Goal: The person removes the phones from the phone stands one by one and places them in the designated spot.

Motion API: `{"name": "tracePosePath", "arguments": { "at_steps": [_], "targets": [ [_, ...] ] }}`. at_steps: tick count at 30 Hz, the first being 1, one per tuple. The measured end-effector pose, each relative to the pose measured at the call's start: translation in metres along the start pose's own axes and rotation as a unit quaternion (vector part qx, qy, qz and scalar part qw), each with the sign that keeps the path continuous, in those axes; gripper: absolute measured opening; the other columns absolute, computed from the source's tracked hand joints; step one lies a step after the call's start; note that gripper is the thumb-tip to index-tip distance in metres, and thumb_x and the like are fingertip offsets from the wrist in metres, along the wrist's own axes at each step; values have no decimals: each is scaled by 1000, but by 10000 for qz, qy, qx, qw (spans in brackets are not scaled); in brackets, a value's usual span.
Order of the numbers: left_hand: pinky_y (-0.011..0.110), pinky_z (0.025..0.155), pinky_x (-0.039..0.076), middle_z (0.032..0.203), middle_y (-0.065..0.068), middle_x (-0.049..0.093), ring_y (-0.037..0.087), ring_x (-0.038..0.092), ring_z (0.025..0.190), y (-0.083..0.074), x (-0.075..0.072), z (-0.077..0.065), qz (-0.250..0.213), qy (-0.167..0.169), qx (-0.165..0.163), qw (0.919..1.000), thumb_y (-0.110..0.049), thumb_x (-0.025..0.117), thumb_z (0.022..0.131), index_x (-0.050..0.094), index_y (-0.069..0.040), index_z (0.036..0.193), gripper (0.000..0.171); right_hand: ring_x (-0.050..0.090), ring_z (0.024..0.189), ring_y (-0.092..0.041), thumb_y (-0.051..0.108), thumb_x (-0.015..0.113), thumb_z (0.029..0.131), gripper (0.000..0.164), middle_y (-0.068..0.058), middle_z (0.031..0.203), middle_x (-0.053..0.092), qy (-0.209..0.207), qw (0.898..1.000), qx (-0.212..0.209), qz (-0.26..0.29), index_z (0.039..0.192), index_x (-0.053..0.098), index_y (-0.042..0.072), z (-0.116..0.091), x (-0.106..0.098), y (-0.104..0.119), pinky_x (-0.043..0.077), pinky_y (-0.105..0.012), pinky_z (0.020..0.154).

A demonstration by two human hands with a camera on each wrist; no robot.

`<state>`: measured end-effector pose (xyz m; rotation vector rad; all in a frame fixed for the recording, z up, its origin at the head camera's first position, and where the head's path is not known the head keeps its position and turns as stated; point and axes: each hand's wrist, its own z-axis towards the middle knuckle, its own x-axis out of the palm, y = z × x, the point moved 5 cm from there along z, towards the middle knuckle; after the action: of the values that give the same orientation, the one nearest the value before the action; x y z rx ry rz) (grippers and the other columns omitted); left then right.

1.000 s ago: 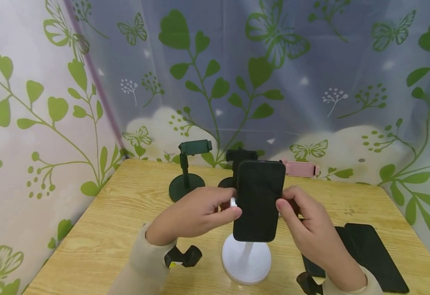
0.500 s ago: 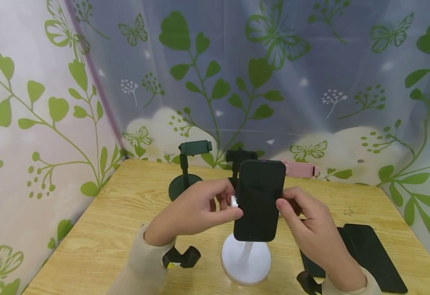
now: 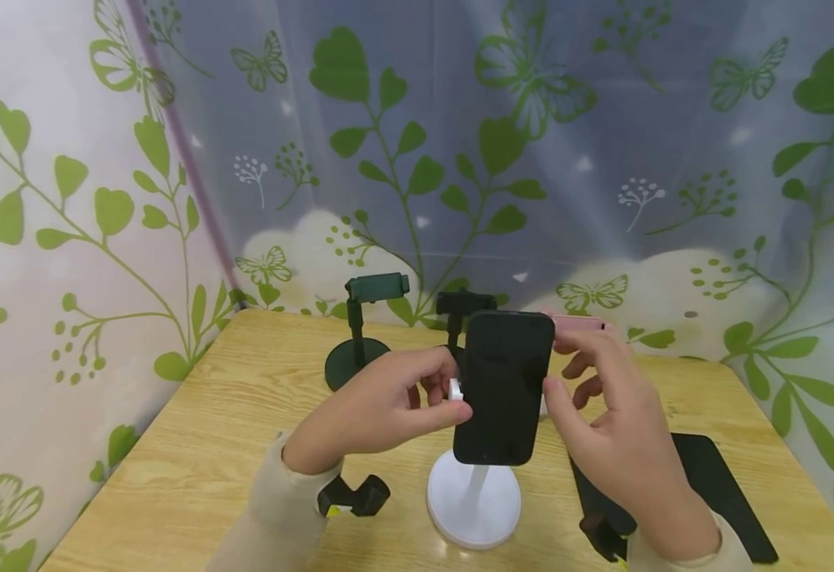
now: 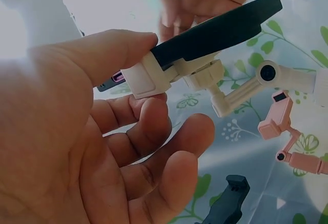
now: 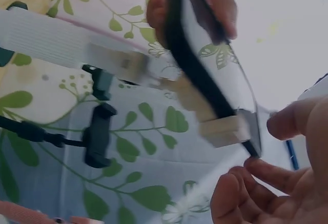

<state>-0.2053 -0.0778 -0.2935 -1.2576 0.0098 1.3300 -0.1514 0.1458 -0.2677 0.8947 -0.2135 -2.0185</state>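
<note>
A black smartphone (image 3: 504, 388) sits upright in the clamp of a white phone stand (image 3: 473, 508), its dark screen facing me. My left hand (image 3: 388, 403) is at the phone's left edge. In the left wrist view, its thumb and index finger pinch the white clamp end (image 4: 145, 78), the thumb also against the phone's edge. On the other side, my right hand (image 3: 613, 421) has its fingers spread and loosely bent. Its index finger is near the phone's upper right corner; the right wrist view shows that fingertip (image 5: 253, 165) at or very close to the phone's corner.
Behind stand a dark green phone stand (image 3: 357, 361), a black phone stand (image 3: 465, 303) and a pink phone stand (image 3: 580, 322), partly hidden. Flat black slabs (image 3: 724, 500) lie right on the wooden table (image 3: 195, 445). A leaf-patterned curtain (image 3: 417, 159) hangs behind.
My right hand has let go of the phone's right side, and its fingers have spread and risen. My left thumb stays in place while its other fingers have shifted up slightly. Phone and stand stay put.
</note>
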Motion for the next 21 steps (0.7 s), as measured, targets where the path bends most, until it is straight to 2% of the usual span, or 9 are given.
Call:
{"name": "tracePosePath", "arguments": {
  "at_steps": [4,8,11,13,16,18,21],
  "targets": [
    [25,57,49,82,-12,61,6,56,69,1,1,0,3,17,-5,10000,-27,75,97,61,-20,97,16,54,99,-13,-4,68,86,53,-10,132,58,-252,9992,-226,-208,137,61,6,8,-8,13,50,-11,72],
    [25,56,48,81,-11,60,7,55,66,1,1,1,20,84,-23,10000,-28,74,98,61,-20,100,15,61,102,-22,12,62,89,43,-16,133,59,-620,9924,-660,-836,131,64,2,18,-13,29,50,-10,79],
    [25,57,48,81,-11,60,7,54,65,1,1,1,60,133,-61,9999,-30,72,99,61,-20,101,15,62,109,-32,24,55,92,44,-21,138,57,-923,9817,-1084,-1265,128,66,1,24,-14,41,49,-20,81],
    [26,57,49,81,-11,60,6,55,65,1,1,1,76,158,-77,9998,-31,72,100,60,-20,101,16,60,115,-38,30,52,95,47,-23,142,55,-1017,9754,-1283,-1478,129,65,1,27,-14,49,48,-31,82],
    [26,59,49,80,-12,60,6,56,67,1,1,1,113,170,-57,9998,-30,72,100,60,-20,102,16,58,113,-42,35,50,96,52,-22,147,52,-967,9684,-1474,-1763,134,63,3,30,-11,59,47,-42,70],
    [26,60,50,80,-12,60,5,56,68,1,2,1,138,161,-25,9998,-30,72,100,60,-19,102,16,57,109,-45,38,50,97,55,-22,151,50,-839,9652,-1558,-1926,139,60,3,32,-8,65,47,-45,62],
    [26,60,49,79,-12,60,5,55,66,-1,2,1,198,140,5,9997,-30,71,100,60,-19,103,16,56,101,-44,43,47,98,60,-21,154,46,-619,9620,-1606,-2121,143,56,4,33,-3,70,45,-43,52]
  ]
}}
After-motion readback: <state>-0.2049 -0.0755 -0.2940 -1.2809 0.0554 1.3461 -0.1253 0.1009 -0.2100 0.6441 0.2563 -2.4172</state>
